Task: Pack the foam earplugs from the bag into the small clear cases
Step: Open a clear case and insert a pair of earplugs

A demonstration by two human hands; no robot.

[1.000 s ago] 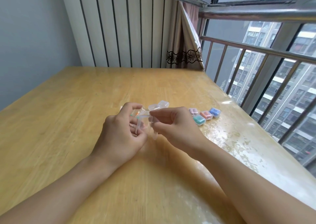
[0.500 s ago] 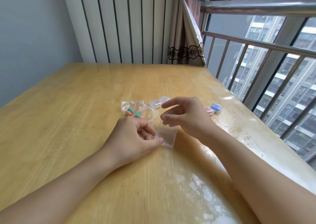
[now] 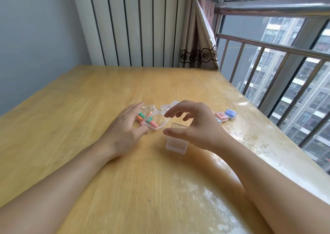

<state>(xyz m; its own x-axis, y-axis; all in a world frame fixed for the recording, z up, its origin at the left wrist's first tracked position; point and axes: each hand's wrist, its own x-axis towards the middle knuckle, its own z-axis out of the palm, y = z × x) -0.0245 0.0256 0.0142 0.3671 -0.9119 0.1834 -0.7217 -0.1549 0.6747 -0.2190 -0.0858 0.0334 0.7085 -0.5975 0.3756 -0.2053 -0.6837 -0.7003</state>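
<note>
A small clear case (image 3: 175, 143) stands open on the wooden table (image 3: 71, 119), its lid raised. My right hand (image 3: 194, 123) hovers just above it with relaxed fingers and holds nothing. To the left lies a crumpled clear bag (image 3: 153, 119) with several green, orange and pink foam earplugs (image 3: 150, 122) inside. My left hand (image 3: 125, 126) lies flat beside the bag, its fingertips touching the bag's left edge. Another empty clear case (image 3: 168, 106) peeks out behind my right hand.
Filled cases sit in a row near the table's right edge: a pink one (image 3: 221, 116), a blue one (image 3: 230, 113), and a teal one mostly hidden by my right hand. A window railing (image 3: 267, 55) runs along the right, a curtain (image 3: 198, 37) at the back.
Both hands have let go of the clear case, which now stands open on the table. My left hand has moved left to the earplug bag. My right hand has lifted off the case.
</note>
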